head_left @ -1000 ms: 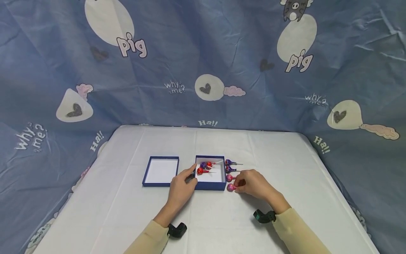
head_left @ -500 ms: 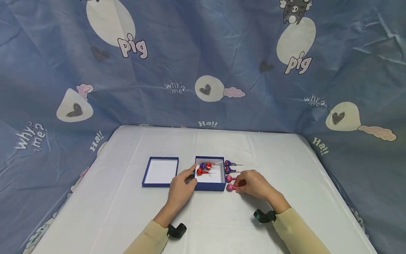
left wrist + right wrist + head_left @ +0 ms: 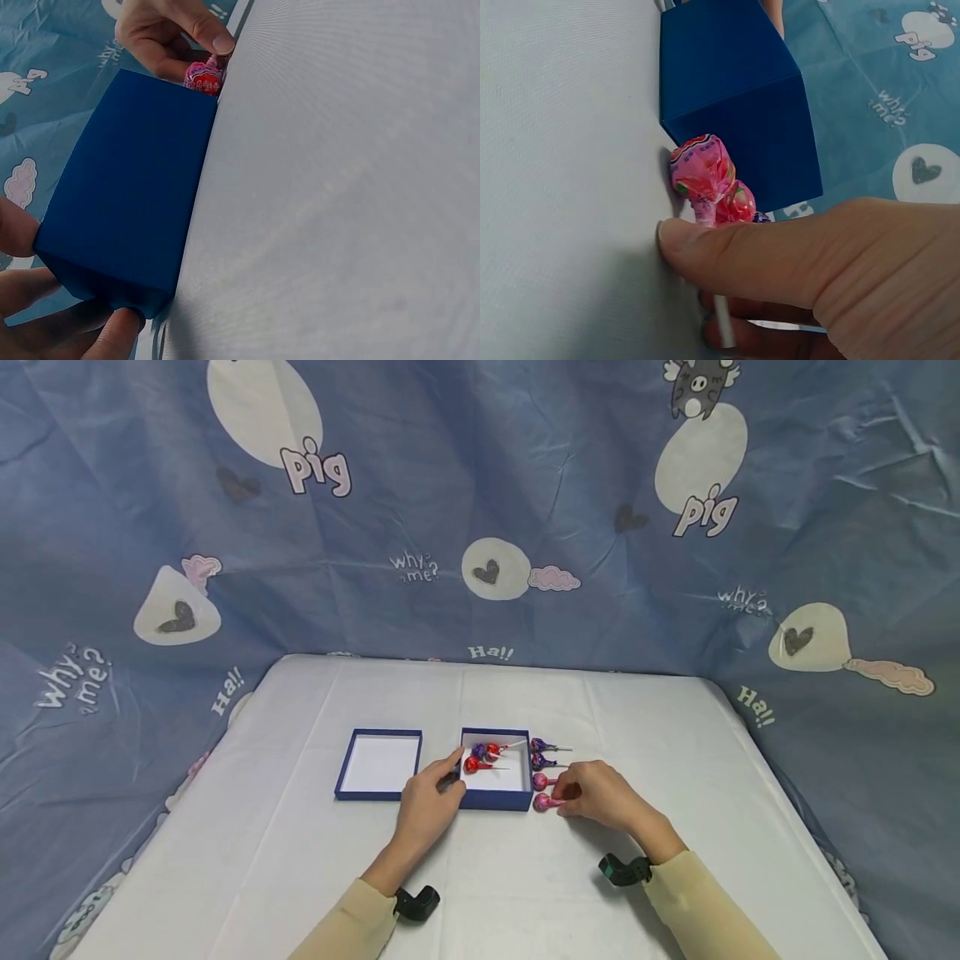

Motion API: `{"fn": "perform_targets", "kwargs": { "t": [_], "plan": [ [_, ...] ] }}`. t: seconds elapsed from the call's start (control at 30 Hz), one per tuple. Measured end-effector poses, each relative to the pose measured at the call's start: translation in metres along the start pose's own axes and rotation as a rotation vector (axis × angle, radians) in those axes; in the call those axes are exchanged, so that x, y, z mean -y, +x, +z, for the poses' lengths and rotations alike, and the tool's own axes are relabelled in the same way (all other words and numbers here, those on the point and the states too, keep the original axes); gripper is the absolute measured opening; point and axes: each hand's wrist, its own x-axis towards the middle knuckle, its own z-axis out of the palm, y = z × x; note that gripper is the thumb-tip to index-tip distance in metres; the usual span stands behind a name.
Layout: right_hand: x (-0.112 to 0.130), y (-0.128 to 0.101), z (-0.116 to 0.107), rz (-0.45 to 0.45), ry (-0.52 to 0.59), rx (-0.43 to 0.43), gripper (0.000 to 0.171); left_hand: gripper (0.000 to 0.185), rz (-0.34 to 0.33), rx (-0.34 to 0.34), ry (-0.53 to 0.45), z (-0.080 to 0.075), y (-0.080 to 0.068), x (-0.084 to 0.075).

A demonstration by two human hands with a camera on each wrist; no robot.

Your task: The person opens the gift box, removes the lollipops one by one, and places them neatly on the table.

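Beside the blue box [image 3: 495, 768], near-right corner: pink lollipop [image 3: 542, 802] lying on table [image 3: 675, 827], right hand [image 3: 600, 793] pinching its stick. Left hand [image 3: 427, 802] gripping box corner. Pickup step; next likely calling for lift over the wall.

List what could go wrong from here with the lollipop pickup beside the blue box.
1. The right hand pinches the nearest pink lollipop by its thin stick, low against the table; it might slip or swing when lifted.
2. A second pink lollipop lies right behind it, so it may get dragged along.
3. The left hand grips only one corner of the blue box; a knock might swivel it.
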Motion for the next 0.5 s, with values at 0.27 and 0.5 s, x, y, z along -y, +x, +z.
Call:
{"fn": "perform_targets", "kwargs": {
  "t": [0.27,0.5],
  "plan": [
    [0.004,-0.001,-0.011,-0.016,-0.028,-0.006,0.022,0.052,0.01,0.004,-0.001,0.0,-0.002,-0.001],
    [0.007,0.005,-0.024,0.012,-0.017,-0.034,0.021,0.052,0.005,0.008,-0.004,-0.001,-0.002,-0.001]
  ]
}}
